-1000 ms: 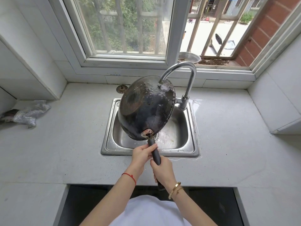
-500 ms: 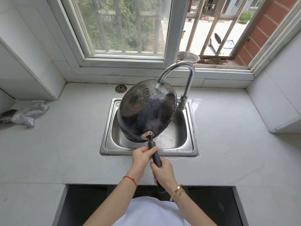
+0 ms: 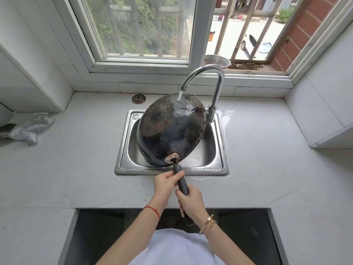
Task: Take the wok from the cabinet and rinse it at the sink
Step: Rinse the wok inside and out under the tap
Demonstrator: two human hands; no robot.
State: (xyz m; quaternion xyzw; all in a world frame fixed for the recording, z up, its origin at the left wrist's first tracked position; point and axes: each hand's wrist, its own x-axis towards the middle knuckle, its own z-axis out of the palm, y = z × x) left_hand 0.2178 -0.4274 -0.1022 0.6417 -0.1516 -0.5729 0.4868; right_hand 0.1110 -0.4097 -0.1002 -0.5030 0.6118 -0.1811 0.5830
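Note:
A black wok (image 3: 170,131) is tilted upside down over the steel sink (image 3: 122,150), its dark wet underside facing me. Water runs from the curved chrome tap (image 3: 206,73) onto the wok's far edge. My left hand (image 3: 165,185) grips the dark handle (image 3: 181,181) near the wok. Lower on the same handle, my right hand (image 3: 192,202) is closed around it. The wok's inside is hidden.
A grey countertop (image 3: 76,159) surrounds the sink. A crumpled silver cloth (image 3: 26,127) lies at the left. A round drain strainer (image 3: 138,98) sits behind the sink. A metal bowl (image 3: 216,61) stands on the window ledge. Water is pooled to the right of the sink.
The wok has dropped lower and tipped flatter under the tap, and the stream now lands on its far edge. Both hands stay on the handle.

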